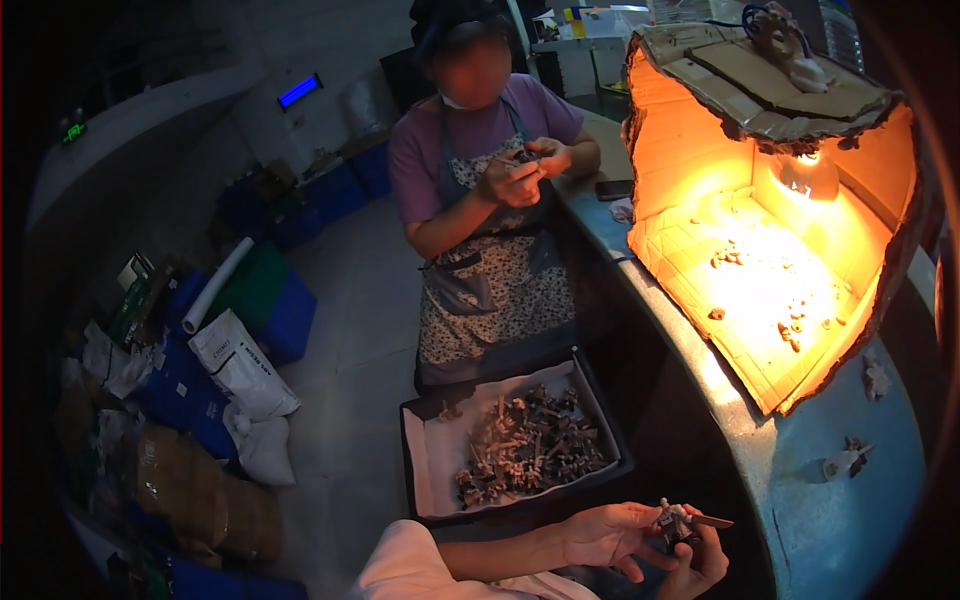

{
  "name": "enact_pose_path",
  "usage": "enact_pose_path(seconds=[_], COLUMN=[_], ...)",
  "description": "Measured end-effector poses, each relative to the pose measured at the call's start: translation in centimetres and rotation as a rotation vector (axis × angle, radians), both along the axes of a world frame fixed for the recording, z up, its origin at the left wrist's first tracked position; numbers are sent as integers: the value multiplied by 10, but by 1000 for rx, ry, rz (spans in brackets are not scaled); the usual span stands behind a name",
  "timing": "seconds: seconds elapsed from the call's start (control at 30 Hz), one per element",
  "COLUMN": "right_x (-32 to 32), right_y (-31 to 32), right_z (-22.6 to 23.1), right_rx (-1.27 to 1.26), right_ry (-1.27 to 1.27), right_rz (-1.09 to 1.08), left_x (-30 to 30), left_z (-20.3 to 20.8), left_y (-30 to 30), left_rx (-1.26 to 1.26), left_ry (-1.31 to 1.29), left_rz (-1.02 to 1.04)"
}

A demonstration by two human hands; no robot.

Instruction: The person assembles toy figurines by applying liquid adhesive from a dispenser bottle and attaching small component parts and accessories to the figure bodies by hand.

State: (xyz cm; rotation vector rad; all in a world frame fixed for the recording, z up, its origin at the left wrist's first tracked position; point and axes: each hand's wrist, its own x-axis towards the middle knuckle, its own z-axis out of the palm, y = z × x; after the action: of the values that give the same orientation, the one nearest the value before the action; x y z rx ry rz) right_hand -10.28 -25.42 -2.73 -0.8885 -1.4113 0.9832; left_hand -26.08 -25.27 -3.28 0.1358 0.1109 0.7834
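Observation:
A small dark-and-pale figure (676,522) is held between my two hands near the lower edge. My left hand (605,538) comes in from the left, its thumb and forefinger pinched on the figure's left side and its other fingers loosely bent below. On the other side, my right hand (705,568) has its fingers curled up against the figure. A flat, pointed brown strip (713,522) juts out to the right above the right fingertips; whether it belongs to the figure or is a separate tool, I cannot tell.
A lined black tray (425,470) holds many small figures (535,445) beyond my hands. Right, a lamp (808,175) lights small parts inside a cardboard box (665,230) on the blue table (810,520), where another figure (848,460) lies. Opposite, a person (490,200) works on a small piece.

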Motion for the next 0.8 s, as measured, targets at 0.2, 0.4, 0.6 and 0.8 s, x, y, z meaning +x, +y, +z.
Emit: enact_pose_path(seconds=[0.2, 0.4, 0.6, 0.8], right_x=[-4, -6, -3, -1], right_y=[2, 3, -1, -5], right_z=[6, 9, 2, 13], right_rx=[24, 54, 25, 1], right_ry=[2, -86, -10, -89], right_rz=[-4, -8, 6, 16], left_x=[-2, -5, -4, -3], left_z=[-1, 0, -3, 2], left_y=[1, -1, -2, -6], left_rx=[23, 55, 32, 21], left_ry=[-1, -37, -9, -27], left_rz=[29, 49, 22, 27])
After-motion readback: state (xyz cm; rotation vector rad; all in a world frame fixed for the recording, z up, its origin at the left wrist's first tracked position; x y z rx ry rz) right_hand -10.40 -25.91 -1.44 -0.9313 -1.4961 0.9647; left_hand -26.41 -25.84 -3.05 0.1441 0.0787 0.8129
